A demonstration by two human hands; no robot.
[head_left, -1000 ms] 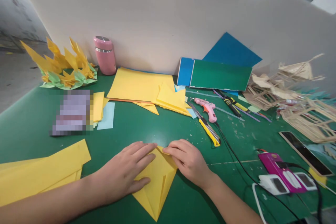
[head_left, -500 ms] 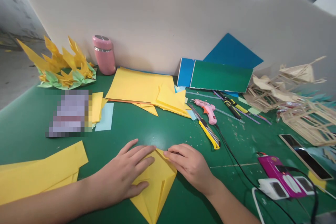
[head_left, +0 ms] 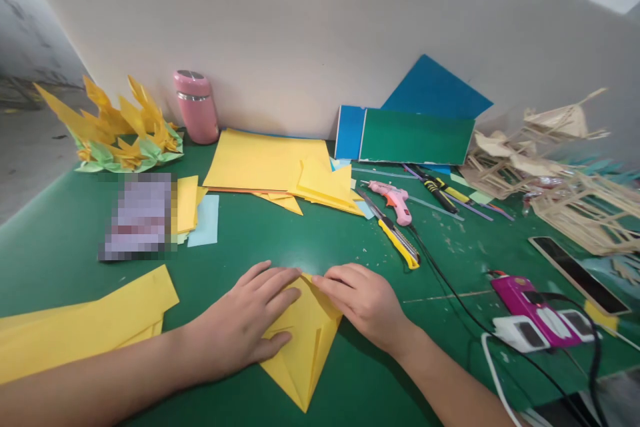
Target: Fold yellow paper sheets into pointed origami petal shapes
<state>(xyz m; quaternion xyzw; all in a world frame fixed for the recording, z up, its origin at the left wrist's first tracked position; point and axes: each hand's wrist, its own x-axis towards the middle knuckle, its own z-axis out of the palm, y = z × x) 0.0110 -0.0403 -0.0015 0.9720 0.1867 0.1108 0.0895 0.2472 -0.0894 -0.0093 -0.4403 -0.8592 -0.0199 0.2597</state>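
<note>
Left hand (head_left: 255,317) spread over a folded yellow paper (head_left: 300,363), right hand (head_left: 369,300) pinching its upper right edge, in the head camera's view. The paper lies on a green table (head_left: 250,233), one corner aimed toward the near side. Beyond the right hand rest a yellow knife (head_left: 399,247) and pink glue gun (head_left: 395,200); a pink flask (head_left: 197,113) stands farther left.

Folded paper (head_left: 306,337) before paper stack (head_left: 263,161)

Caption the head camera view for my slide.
Left hand on folded yellow paper, right hand at its edge; glue gun and cutter beyond on a green table.
</note>
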